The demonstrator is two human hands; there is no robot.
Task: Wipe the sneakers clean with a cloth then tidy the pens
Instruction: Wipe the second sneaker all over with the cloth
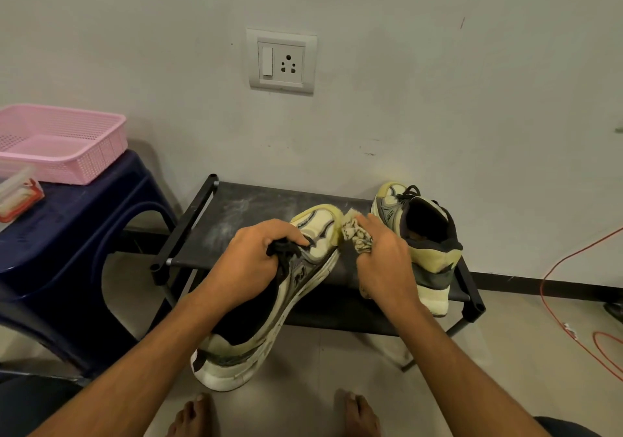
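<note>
The held sneaker [300, 276] hangs in the air over the near edge of a low black rack [215, 220]. Its long axis runs from the heel, near and low left, to the toe, far and slightly right. The left hand [256, 254] grips it from above at the tongue, with its fingers [290, 231] curled into the laces.

The cloth [357, 234] is bunched in the right hand [387, 261], whose fingers [367, 224] are closed around it. They press it against the right flank of the toe. So the surface being wiped lies directly left of the right hand, touching the cloth. The rest of that side runs back toward the person. A stroke along the sole edge would probably mean drawing the cloth nearward along the shoe's length.

The second sneaker [435, 258] stands on the rack just right of the right hand, toe toward the wall. It is close enough that a wide outward swing of that hand could knock it.

On the left, well apart, a pink basket [67, 163] sits on a dark blue stool [67, 234] beside a clear box with a red lid [17, 197]. A wall socket [281, 62] is above, a red cable [553, 288] trails on the floor at right, and bare feet [192, 416] show at the near edge. No pens are in view.
</note>
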